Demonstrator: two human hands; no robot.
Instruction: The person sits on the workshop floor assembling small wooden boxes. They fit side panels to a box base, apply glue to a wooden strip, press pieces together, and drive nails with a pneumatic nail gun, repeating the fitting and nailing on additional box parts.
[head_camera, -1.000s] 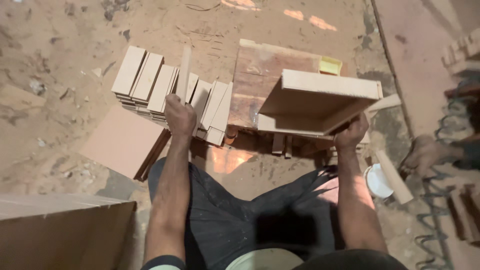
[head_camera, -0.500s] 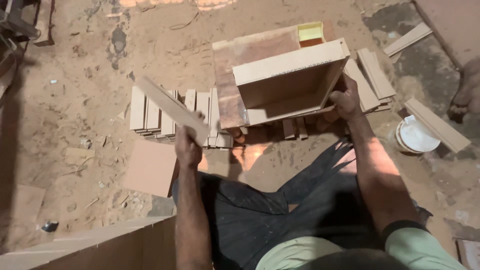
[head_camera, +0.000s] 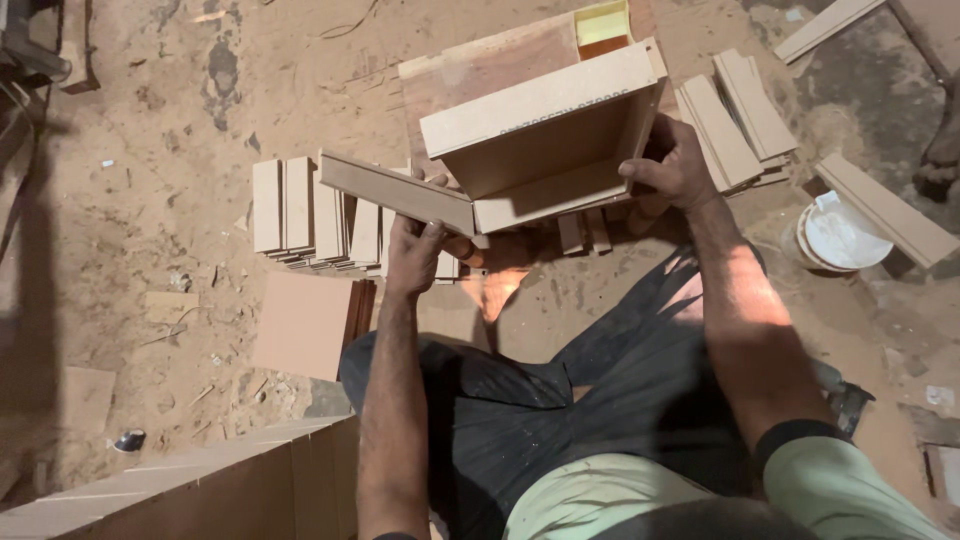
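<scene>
left hand (head_camera: 418, 248): gripping a narrow board strip (head_camera: 395, 190), its end butting against the box's lower left corner
right hand (head_camera: 678, 165): clamping the right wall of the open board box (head_camera: 545, 125)
box: sitting tilted above the knees, opening facing the camera
strip stack (head_camera: 310, 212): lying left on the dusty floor
white tub (head_camera: 840, 238): sitting right
yellow block (head_camera: 603, 24): lying behind the box

Count: two hands in view, left hand (head_camera: 418, 250) and right hand (head_camera: 672, 165); one loose board strip (head_camera: 395, 190); one open-sided box (head_camera: 545, 135). One white bucket (head_camera: 838, 238), one yellow block (head_camera: 603, 22), one flat square panel (head_camera: 303, 325) on the floor. Two stacks of cut strips: left stack (head_camera: 300, 210), right stack (head_camera: 738, 115); exact strip counts can't be told.
</scene>
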